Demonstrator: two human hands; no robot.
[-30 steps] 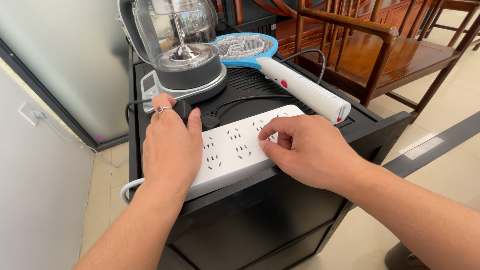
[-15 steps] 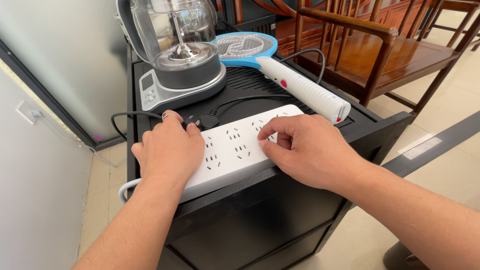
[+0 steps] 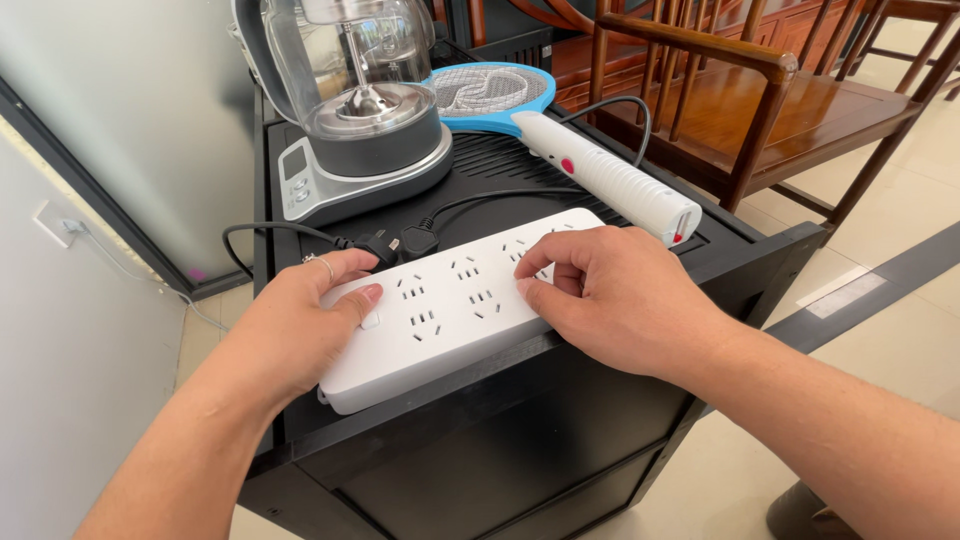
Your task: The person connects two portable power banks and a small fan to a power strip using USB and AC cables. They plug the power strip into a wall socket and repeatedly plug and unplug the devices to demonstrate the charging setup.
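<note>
Lying across the middle of the frame, the white power strip [image 3: 455, 300] rests on the front edge of a black cabinet [image 3: 480, 410], its long axis running from lower left up to the right. Both hands sit on it, one at each end. The left hand [image 3: 295, 320] comes in from the lower left and lies nearer the strip's low end; its fingers are curled loosely together over the near corner, and the thumb [image 3: 355, 300] is pressed flat on the top face beside a small square button, so the hand clasps the strip rather than pinching anything. A ring shows on one finger. The right hand [image 3: 620, 300] enters from the lower right with its forearm slanting across the corner of the frame; its fingers are bent and held close, the tips bearing down on the upper right part of the strip near the sockets, with nothing held between them. Just beyond the left hand, touching the strip's far edge, two black plugs [image 3: 395, 245] sit side by side, their cords trailing left and up toward the back. Behind them, in the upper left, stands a glass kettle [image 3: 350, 90] on a grey base, and a blue and white bug swatter [image 3: 560, 140] lies diagonally to its right. Wooden chairs [image 3: 760, 90] fill the upper right.
</note>
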